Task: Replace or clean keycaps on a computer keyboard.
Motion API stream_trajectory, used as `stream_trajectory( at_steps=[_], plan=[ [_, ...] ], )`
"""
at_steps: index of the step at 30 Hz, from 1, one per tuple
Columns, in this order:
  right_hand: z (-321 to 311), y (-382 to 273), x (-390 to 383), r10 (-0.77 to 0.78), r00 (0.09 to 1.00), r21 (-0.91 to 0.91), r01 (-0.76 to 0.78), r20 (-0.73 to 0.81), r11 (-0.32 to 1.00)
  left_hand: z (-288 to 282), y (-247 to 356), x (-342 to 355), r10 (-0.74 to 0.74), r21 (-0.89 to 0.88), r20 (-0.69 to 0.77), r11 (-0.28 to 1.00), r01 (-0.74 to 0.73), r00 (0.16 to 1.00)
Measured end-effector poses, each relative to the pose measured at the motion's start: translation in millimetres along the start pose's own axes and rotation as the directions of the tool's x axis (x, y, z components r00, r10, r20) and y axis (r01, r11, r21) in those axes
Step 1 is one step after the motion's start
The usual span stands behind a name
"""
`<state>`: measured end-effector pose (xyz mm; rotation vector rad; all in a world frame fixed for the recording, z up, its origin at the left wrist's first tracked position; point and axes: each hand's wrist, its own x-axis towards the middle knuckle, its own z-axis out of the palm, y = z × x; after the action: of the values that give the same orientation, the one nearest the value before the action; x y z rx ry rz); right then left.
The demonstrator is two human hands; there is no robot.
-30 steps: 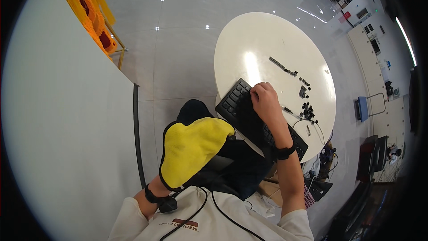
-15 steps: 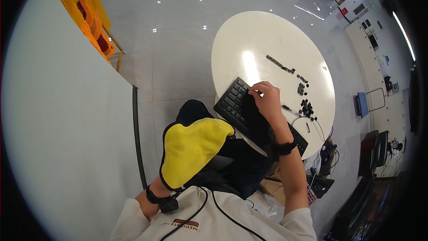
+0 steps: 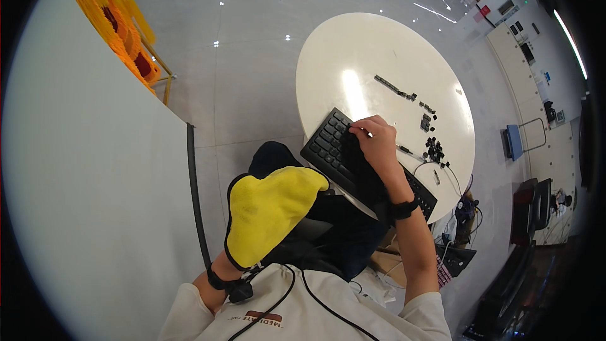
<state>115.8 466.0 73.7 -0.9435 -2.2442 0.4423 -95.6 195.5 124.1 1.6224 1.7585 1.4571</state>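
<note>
A black keyboard [image 3: 328, 144] lies at the near left edge of a round white table [image 3: 344, 44], its middle in dark shadow. My right hand [image 3: 375, 142] is over its keys, thumb and index finger pinched near the upper keys; I cannot make out what, if anything, is between them. My left hand is hidden under a yellow cloth with dark edging [image 3: 268, 211] in my lap; only the wrist shows. Several loose black keycaps [image 3: 434, 148] lie right of the keyboard, with more in rows [image 3: 394, 88] farther back, beside a slim pen-like item [image 3: 407, 150] and a thin cable.
A large pale panel [image 3: 113, 196] with a dark edge fills the left side, orange fluffy material [image 3: 123, 38] on a frame behind it. At right are a blue folding item [image 3: 512, 142], dark chairs [image 3: 527, 215] and white cabinets [image 3: 508, 57]. Clutter [image 3: 454, 259] with cables sits below the table.
Since a second ago my right hand's fingers have shifted into a more visible pinch at the keyboard. The view has shifted slightly; my left arm and the cloth look much the same.
</note>
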Motion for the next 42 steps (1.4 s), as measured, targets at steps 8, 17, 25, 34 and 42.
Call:
stream_trajectory(
  at_steps=[8, 17, 25, 34, 42],
  plan=[
    [5, 2, -1, 0.001, 1.000, -0.008, -0.001, -0.001, 1.000, 2, 1, 5, 0.023, 0.033, 0.002, 0.999, -0.023, 1.000],
    [3, 1, -1, -0.015, 0.999, 0.005, 0.015, 0.042, 1.000, 0, 4, 6, 0.034, 0.070, -0.010, 0.997, -0.034, 0.999],
    [6, -5, -6, -0.110, 0.994, -0.103, 0.112, 0.028, 0.988, 3, 4, 8, 0.041, 0.080, -0.007, 0.996, -0.040, 0.999],
    [1, -14, -13, -0.197, 0.980, -0.242, 0.195, 0.016, 0.950, 6, 6, 10, 0.046, 0.091, -0.008, 0.995, -0.045, 0.999],
    [-13, -16, -21, -0.118, 0.986, -0.134, 0.134, 0.119, 0.982, 6, 17, 16, 0.056, 0.060, 0.045, 0.996, -0.059, 0.997]
  ],
)
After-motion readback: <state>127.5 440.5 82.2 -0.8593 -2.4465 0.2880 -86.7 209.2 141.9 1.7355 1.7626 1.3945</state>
